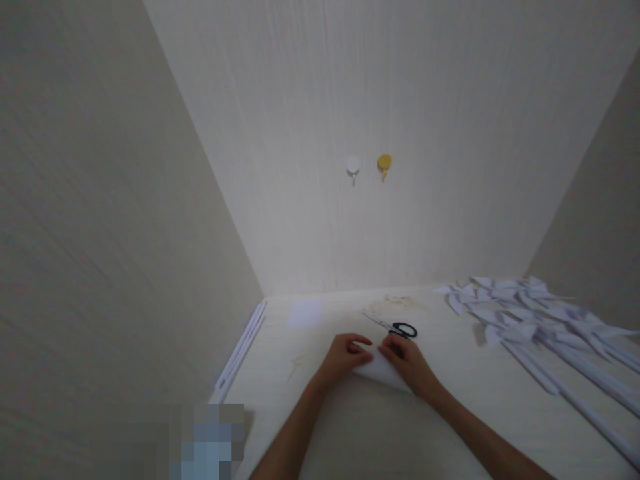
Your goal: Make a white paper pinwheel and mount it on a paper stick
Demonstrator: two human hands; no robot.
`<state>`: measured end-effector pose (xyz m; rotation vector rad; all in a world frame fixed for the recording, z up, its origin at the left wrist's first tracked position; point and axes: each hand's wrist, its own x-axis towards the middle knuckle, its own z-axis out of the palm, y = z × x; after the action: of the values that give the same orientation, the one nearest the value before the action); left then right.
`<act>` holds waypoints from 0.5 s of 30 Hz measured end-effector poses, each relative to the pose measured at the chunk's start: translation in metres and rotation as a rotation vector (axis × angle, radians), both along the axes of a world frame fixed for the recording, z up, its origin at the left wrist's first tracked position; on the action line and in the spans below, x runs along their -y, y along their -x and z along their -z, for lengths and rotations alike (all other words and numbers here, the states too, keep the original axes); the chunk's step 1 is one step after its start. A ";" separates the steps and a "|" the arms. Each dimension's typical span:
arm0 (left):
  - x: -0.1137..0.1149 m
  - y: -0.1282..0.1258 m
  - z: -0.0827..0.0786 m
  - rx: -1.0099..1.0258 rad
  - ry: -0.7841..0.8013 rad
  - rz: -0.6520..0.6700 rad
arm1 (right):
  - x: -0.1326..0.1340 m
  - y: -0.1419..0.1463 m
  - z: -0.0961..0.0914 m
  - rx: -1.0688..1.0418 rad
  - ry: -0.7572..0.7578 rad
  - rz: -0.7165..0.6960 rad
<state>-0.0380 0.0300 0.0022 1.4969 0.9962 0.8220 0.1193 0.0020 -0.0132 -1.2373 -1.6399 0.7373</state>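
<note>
A folded piece of white paper is in front of me, its lower edge slanting down to the right. My left hand has thumb and finger at the paper's upper left corner. Close beside it, my right hand pinches the paper's top edge. The palm side of the right hand and part of the sheet are hidden. Just behind my right hand lie scissors with black handles, their blades pointing left and away.
Several white paper pinwheels on rolled paper sticks lie at the right. Paper sticks lie along the left wall. A square white sheet sits at the table's back. A white hook and a yellow hook are on the wall.
</note>
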 end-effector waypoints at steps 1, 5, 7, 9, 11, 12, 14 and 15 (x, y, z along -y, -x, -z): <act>-0.001 0.000 0.000 0.024 0.013 -0.050 | 0.000 0.000 0.001 -0.035 -0.002 0.027; 0.003 -0.011 -0.001 0.270 0.140 -0.342 | -0.001 -0.001 0.001 -0.140 -0.033 0.105; 0.009 -0.021 -0.001 0.453 0.226 -0.379 | 0.000 -0.001 0.000 -0.179 -0.056 0.128; 0.016 -0.030 0.000 0.603 0.269 -0.395 | 0.001 -0.002 0.000 -0.222 -0.067 0.147; 0.022 -0.036 0.000 0.647 0.276 -0.401 | 0.001 -0.002 -0.001 -0.263 -0.063 0.168; 0.024 -0.038 0.001 0.643 0.271 -0.399 | 0.001 -0.002 -0.001 -0.280 -0.059 0.178; 0.025 -0.039 0.003 0.610 0.251 -0.398 | 0.001 -0.002 -0.003 -0.305 -0.053 0.189; 0.025 -0.039 0.003 0.592 0.242 -0.404 | 0.001 -0.001 -0.003 -0.314 -0.048 0.188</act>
<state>0.0007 0.0051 -0.0010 0.7747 0.9083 1.2878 0.1207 0.0008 -0.0102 -1.1574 -1.2616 0.7287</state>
